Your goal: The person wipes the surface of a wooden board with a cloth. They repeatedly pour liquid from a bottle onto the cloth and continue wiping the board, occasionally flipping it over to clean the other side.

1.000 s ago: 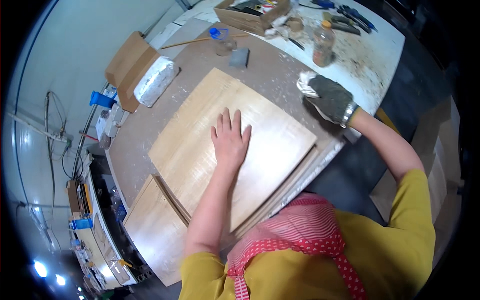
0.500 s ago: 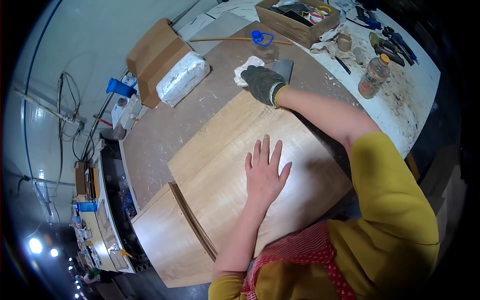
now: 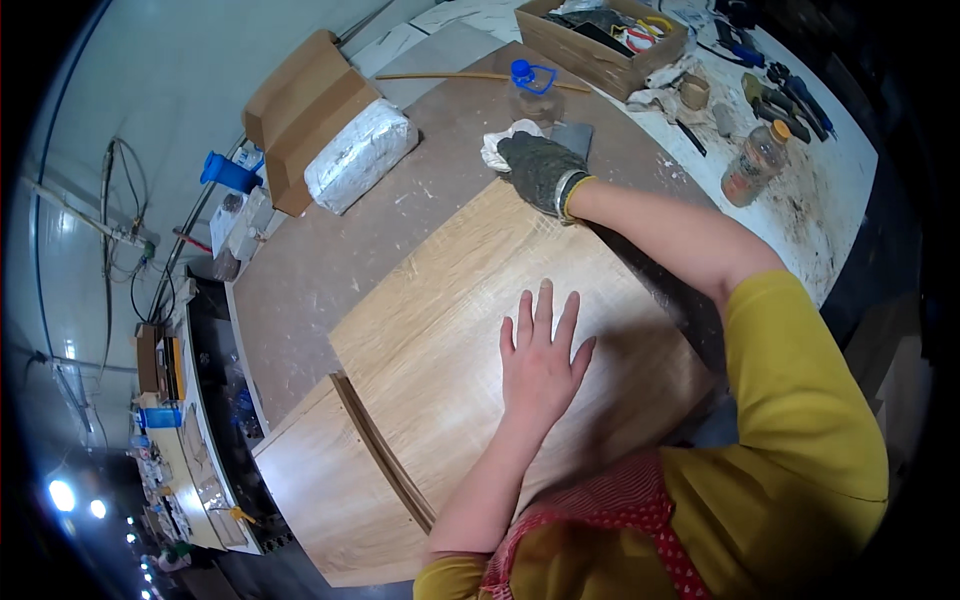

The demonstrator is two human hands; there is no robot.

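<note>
A light wood-grain panel [image 3: 450,300] lies across the table in front of me. My left hand [image 3: 543,365], bare, rests flat on it with the fingers spread. At the panel's far end is my right hand [image 3: 545,172], in a dark grey work glove. Its fingers are closed over a crumpled white cloth [image 3: 497,150], which pokes out to the left of the glove. A small grey flat piece [image 3: 572,138] sits just beyond the glove. Along the panel's near left part runs a brown grooved strip [image 3: 382,450], with another wood-grain board [image 3: 335,490] to its left.
Beyond the right hand stands a clear jug with a blue cap [image 3: 535,95]. A foil-wrapped block [image 3: 362,155] and an open cardboard box [image 3: 300,110] are at the far left. On the right are an orange-capped bottle [image 3: 757,163], hand tools [image 3: 790,105] and a box of odds and ends [image 3: 600,55].
The whole view has shifted slightly. My gloved hand and the cloth have moved a little to the right at the panel's far end. The left hand still lies flat.
</note>
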